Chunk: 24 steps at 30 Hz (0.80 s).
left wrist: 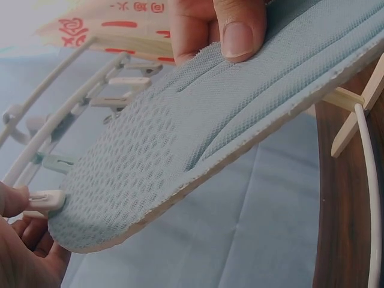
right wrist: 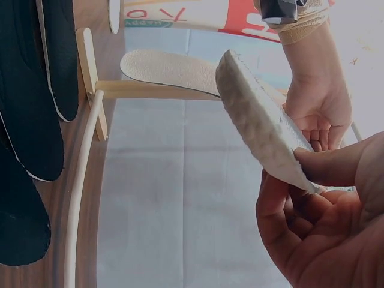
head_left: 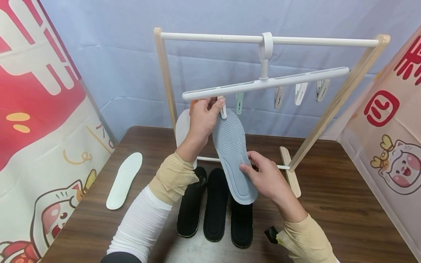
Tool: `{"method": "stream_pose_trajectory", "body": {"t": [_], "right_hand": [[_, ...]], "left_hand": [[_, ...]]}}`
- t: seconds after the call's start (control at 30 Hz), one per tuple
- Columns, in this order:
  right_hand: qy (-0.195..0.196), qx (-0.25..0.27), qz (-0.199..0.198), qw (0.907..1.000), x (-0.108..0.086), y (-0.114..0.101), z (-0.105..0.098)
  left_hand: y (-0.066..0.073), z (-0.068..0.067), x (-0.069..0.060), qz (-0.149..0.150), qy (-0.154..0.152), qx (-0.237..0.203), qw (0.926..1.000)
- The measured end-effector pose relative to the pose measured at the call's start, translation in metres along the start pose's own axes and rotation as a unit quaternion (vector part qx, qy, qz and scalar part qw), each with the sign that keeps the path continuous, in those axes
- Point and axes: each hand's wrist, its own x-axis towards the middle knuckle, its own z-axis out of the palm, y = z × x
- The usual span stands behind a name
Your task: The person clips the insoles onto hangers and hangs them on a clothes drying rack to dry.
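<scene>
A light blue-grey insole [head_left: 231, 140] hangs aslant below the white clip hanger [head_left: 236, 87]. My left hand [head_left: 201, 122] pinches a white clip [head_left: 223, 110] at the insole's upper end. In the left wrist view, that clip [left wrist: 48, 200] overlaps the tip of the insole [left wrist: 129, 162]. My right hand [head_left: 268, 177] grips the insole's right edge lower down, thumb on the front face. Behind my left hand hangs another pale insole [head_left: 182, 128], partly hidden, beside an orange clip [head_left: 193, 105].
The hanger hooks onto a wood-and-white rack [head_left: 213, 37]. A green clip [head_left: 239, 103] and several pale clips [head_left: 300, 94] hang from it. Three black insoles [head_left: 215, 208] lie on the brown table [head_left: 355, 204] below; a white insole [head_left: 124, 180] lies at the left.
</scene>
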Motion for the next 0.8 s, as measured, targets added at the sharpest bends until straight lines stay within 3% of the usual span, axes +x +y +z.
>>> {"method": "stream_pose_trajectory", "body": {"t": [0.8], "right_hand": [[-0.001, 0.008, 0.007, 0.9999, 0.001, 0.0014, 0.0014]], "left_hand": [[-0.0001, 0.0005, -0.0013, -0.002, -0.01, -0.011, 0.9999]]}}
